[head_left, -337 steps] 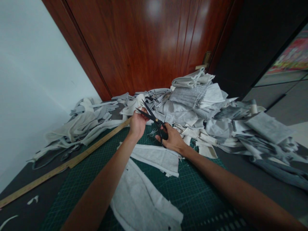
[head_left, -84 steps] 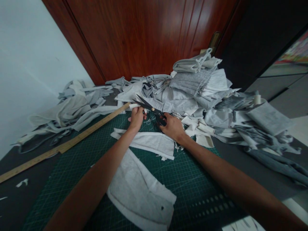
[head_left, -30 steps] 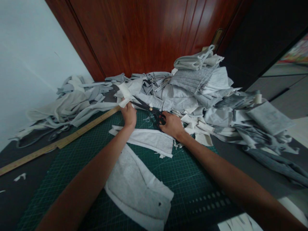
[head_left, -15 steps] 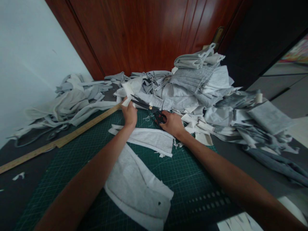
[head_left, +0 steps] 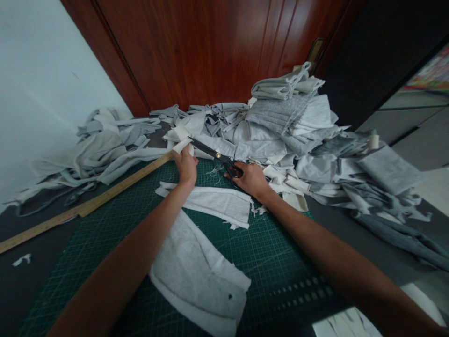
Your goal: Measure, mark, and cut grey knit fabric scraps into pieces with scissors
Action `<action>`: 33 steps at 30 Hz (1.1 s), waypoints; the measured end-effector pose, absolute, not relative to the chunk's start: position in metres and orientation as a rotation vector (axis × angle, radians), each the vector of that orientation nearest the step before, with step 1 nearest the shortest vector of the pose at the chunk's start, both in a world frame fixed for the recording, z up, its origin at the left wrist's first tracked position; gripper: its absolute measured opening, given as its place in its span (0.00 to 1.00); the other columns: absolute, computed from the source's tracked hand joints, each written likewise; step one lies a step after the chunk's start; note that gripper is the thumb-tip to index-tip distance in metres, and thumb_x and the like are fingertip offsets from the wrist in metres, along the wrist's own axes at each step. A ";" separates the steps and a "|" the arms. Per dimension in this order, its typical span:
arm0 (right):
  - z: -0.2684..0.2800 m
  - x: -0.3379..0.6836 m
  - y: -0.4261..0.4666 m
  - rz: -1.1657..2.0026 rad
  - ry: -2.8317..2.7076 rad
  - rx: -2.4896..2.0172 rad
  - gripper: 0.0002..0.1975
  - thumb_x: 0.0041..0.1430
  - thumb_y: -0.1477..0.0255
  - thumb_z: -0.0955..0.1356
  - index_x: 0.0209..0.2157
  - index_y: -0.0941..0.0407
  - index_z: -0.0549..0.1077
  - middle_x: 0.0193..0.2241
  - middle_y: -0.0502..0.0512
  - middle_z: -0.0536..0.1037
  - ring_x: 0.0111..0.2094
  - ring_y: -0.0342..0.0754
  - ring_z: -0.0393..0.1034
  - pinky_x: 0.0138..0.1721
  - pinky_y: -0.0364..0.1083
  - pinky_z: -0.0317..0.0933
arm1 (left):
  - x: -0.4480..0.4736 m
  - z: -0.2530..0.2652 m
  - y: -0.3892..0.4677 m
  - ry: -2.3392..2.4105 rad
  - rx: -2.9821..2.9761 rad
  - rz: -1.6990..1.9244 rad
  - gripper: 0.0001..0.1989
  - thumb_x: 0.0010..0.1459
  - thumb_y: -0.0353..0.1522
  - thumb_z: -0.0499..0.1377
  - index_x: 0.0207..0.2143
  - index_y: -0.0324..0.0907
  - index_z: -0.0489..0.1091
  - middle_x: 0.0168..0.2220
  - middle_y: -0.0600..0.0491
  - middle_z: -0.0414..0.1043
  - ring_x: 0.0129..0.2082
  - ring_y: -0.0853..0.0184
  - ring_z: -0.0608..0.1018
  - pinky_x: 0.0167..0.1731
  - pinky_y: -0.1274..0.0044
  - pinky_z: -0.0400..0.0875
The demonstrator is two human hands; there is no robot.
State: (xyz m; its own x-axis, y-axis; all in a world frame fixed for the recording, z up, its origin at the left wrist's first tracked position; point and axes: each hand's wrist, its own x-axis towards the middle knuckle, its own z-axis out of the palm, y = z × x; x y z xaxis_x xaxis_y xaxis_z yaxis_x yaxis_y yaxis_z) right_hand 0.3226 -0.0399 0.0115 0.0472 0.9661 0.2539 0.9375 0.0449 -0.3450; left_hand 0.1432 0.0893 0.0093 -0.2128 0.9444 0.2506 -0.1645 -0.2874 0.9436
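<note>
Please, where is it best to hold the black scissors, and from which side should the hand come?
The black scissors are probably best held by the handles, coming from the right, as the right hand does. The handles lie on that side; the blades point away left, tips close to the left hand.

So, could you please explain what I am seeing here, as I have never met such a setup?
There is no machine: one head-worn camera looks forward and down as a person works bare-handed. The right hand holds black scissors; the left hand holds a cream fabric strip close to the blades. Nearer the camera, two pale grey fabric pieces lie on a green cutting mat. A wooden ruler lies partly over its left side, and heaped fabric sits behind.
</note>
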 end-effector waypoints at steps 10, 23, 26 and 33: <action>0.011 0.325 -0.039 0.094 -1.880 -1.877 0.16 0.67 0.57 0.71 0.41 0.55 0.80 0.33 0.55 0.84 0.34 0.51 0.78 0.36 0.44 0.59 | 0.144 0.011 0.090 0.971 0.939 1.663 0.11 0.62 0.41 0.60 0.33 0.44 0.66 0.24 0.58 0.60 0.18 0.74 0.64 0.15 0.81 0.54; 0.003 0.334 -0.029 0.302 -1.566 -1.671 0.16 0.63 0.58 0.73 0.38 0.58 0.81 0.30 0.54 0.83 0.31 0.48 0.76 0.34 0.43 0.62 | 0.142 0.011 0.090 0.890 0.987 1.704 0.13 0.66 0.44 0.59 0.37 0.43 0.71 0.28 0.55 0.64 0.19 0.73 0.64 0.13 0.82 0.55; -0.002 0.337 -0.026 0.345 -1.483 -1.601 0.18 0.63 0.56 0.72 0.36 0.58 0.81 0.31 0.55 0.83 0.30 0.48 0.76 0.33 0.43 0.63 | 0.142 0.013 0.088 0.862 1.041 1.672 0.11 0.65 0.39 0.59 0.44 0.43 0.75 0.32 0.53 0.67 0.20 0.74 0.64 0.12 0.83 0.56; -0.007 0.340 -0.024 0.384 -1.487 -1.523 0.22 0.61 0.51 0.72 0.35 0.58 0.81 0.30 0.54 0.82 0.29 0.46 0.73 0.33 0.43 0.64 | 0.147 0.009 0.085 0.788 1.103 1.425 0.17 0.64 0.43 0.60 0.27 0.42 0.70 0.24 0.56 0.60 0.18 0.74 0.63 0.12 0.83 0.57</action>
State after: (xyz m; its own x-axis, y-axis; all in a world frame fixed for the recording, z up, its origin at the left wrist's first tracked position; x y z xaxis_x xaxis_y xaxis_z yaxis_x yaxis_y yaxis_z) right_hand 0.3400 -0.0238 -0.0074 0.2146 0.9016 0.3757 0.6064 0.1785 -0.7749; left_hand 0.1470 0.0851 0.0092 0.0500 0.9798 0.1935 -0.3576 -0.1633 0.9195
